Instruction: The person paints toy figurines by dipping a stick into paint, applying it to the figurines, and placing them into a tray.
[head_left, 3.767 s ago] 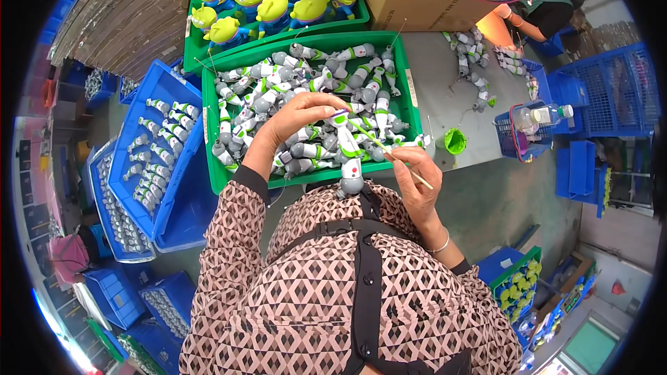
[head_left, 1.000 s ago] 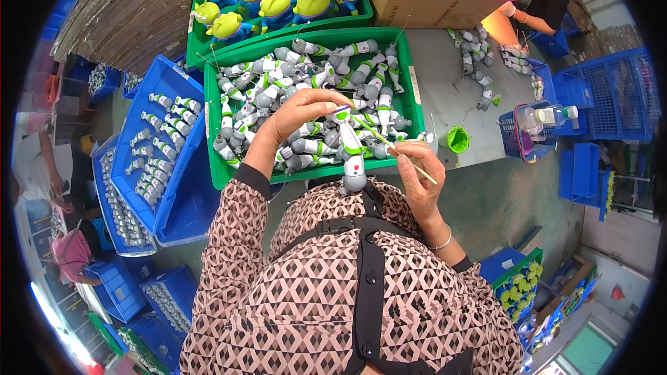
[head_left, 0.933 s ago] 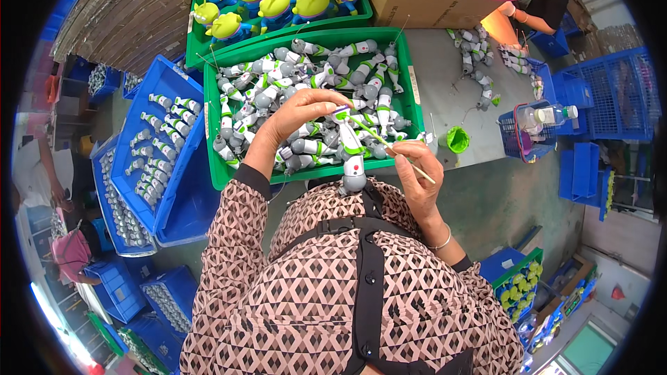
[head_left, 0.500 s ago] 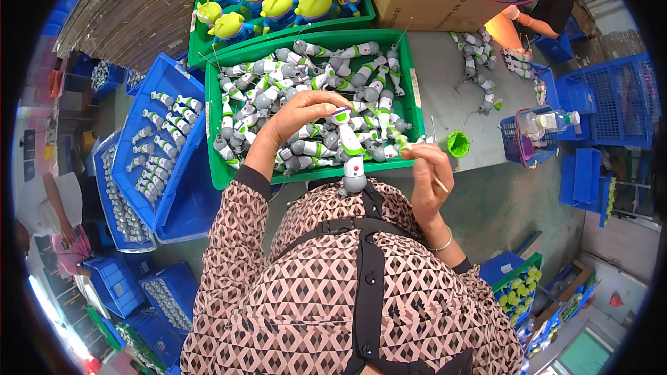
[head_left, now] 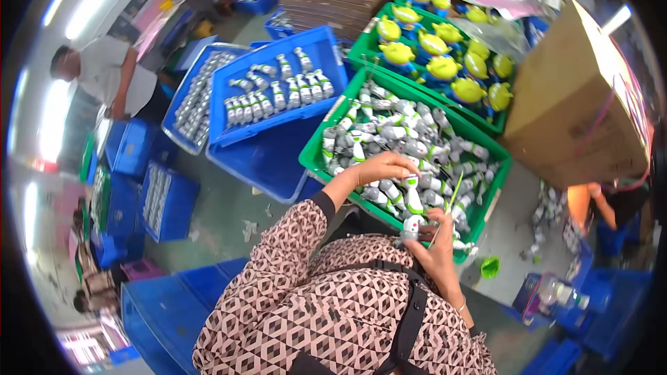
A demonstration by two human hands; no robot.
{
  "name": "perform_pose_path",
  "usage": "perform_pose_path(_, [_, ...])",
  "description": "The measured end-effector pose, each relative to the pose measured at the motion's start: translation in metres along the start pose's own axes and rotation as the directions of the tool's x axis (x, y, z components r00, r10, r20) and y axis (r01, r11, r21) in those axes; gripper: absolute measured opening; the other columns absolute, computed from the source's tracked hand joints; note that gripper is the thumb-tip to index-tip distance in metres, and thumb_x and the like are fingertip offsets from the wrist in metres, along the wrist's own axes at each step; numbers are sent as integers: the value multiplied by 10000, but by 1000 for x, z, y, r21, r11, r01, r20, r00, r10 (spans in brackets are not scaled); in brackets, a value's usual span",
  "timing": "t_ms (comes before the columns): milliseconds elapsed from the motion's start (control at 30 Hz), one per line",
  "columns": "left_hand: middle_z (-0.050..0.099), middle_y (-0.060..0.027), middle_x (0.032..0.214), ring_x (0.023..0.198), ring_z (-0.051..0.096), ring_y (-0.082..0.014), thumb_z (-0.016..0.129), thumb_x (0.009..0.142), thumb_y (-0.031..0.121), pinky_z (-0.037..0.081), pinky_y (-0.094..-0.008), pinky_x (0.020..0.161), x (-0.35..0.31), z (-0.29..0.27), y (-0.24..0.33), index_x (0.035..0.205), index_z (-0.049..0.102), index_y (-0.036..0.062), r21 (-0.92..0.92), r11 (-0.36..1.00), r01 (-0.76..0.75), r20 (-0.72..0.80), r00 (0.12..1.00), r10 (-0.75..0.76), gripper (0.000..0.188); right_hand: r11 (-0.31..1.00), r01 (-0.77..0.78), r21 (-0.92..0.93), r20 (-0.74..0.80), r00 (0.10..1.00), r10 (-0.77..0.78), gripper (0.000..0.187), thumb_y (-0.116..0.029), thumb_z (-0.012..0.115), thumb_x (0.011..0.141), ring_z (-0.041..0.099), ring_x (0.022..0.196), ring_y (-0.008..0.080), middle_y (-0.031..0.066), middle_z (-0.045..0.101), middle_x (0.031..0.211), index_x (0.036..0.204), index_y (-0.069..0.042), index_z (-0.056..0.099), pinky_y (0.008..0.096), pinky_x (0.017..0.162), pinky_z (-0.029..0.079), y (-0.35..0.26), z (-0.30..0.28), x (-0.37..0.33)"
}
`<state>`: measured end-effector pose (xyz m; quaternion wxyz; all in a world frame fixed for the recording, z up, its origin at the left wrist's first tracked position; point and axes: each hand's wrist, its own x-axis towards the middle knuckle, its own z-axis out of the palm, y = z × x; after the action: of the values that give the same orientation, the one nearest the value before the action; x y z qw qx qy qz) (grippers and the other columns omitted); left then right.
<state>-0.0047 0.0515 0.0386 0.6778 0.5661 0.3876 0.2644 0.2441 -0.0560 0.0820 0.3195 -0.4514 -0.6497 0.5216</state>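
Left of the green bin [head_left: 316, 142], a blue tray [head_left: 271, 90] carries rows of white, green and grey pieces. At the bin's near edge, the left hand [head_left: 381, 168] pinches the upper end of a toy part [head_left: 414, 203], which hangs over that edge with its grey end toward the person. The right hand [head_left: 439, 242], by the bin's near right corner, grips a thin brush [head_left: 455, 191] between its fingers, bristle end up; whether its thumb touches the grey end, I cannot tell. Right of the bin stands a bright green cup [head_left: 490, 267]; farther right, a cardboard box [head_left: 580, 101].
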Motion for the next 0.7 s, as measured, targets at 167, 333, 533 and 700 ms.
perform_pose_path(167, [656, -71, 1145, 1052, 589, -155, 567, 883, 260, 426, -306, 941, -59, -6, -13, 1141, 667, 29, -58, 998, 7, -263, 964, -22, 360, 990, 127, 54, 148, 980, -134, 605, 38, 768, 706, 616, 904, 230, 159, 422, 1218, 1164, -20, 377, 310, 694, 566, 13, 24, 17])
perform_pose_path(333, [691, -82, 1001, 949, 636, -139, 533, 946, 229, 460, -288, 865, -131, -42, -21, 1185, 614, 19, -69, 997, 19, -551, 833, -53, 329, 963, 260, 71, 163, 949, -268, 613, 114, 747, 682, 609, 923, 228, 149, 431, 1204, 1158, -38, 392, 313, 769, 592, -4, 42, 70])
perform_pose_path(533, [694, -106, 946, 874, 664, -155, 538, 954, 152, 504, -269, 803, -230, -102, -60, 1104, 623, -22, 14, 998, 66, -839, 544, -24, 245, 931, 363, 27, 103, 926, -364, 500, 65, 739, 720, 604, 944, 253, 142, 463, 1152, 1108, -33, 439, 316, 742, 564, -46, 101, 183])
perform_pose_path(700, [696, -106, 943, 854, 661, -159, 550, 943, 151, 509, -274, 800, -292, -126, -105, 1094, 626, -20, -147, 988, 50, -891, 427, -154, 240, 875, 478, -77, 103, 877, -470, 465, 36, 704, 743, 601, 932, 315, 154, 465, 1096, 1114, -36, 434, 356, 752, 545, -52, 184, 309])
